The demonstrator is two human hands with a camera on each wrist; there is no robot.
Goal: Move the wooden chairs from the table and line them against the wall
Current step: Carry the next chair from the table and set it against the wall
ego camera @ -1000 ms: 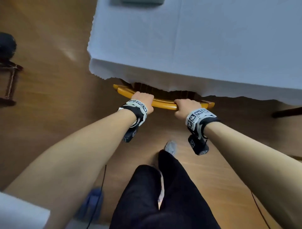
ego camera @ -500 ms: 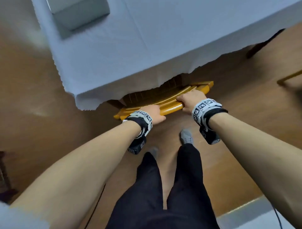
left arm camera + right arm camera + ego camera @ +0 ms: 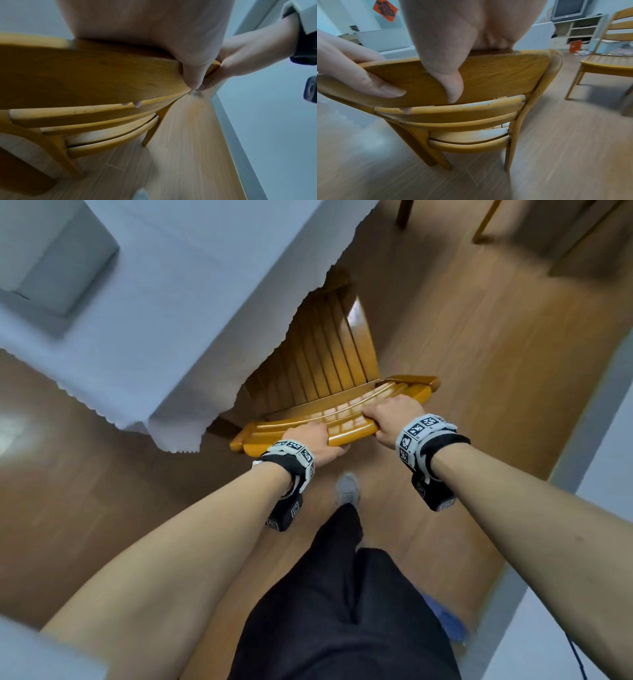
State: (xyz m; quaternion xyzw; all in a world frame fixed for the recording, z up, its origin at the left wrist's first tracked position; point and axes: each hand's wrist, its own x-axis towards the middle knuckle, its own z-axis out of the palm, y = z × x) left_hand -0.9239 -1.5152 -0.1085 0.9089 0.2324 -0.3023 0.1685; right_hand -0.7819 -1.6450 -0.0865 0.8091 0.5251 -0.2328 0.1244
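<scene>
We grip the chair's (image 3: pixel 329 361) top rail with both hands, left hand (image 3: pixel 317 441) and right hand (image 3: pixel 394 416) curled over it. Its seat is partly under the tablecloth (image 3: pixel 191 313) edge. Bare floor (image 3: pixel 479 354) lies to the right; a wall (image 3: pixel 582 594) runs close beside us.

A wooden chair (image 3: pixel 329 364) in a honey-yellow finish stands on the floor, its slatted seat partly tucked under the edge of a table (image 3: pixel 191 302) covered with a white cloth. Its back has a broad curved top rail with narrower curved rails below. A second chair (image 3: pixel 606 54) of the same wood and build stands well apart, off to the right.
</scene>
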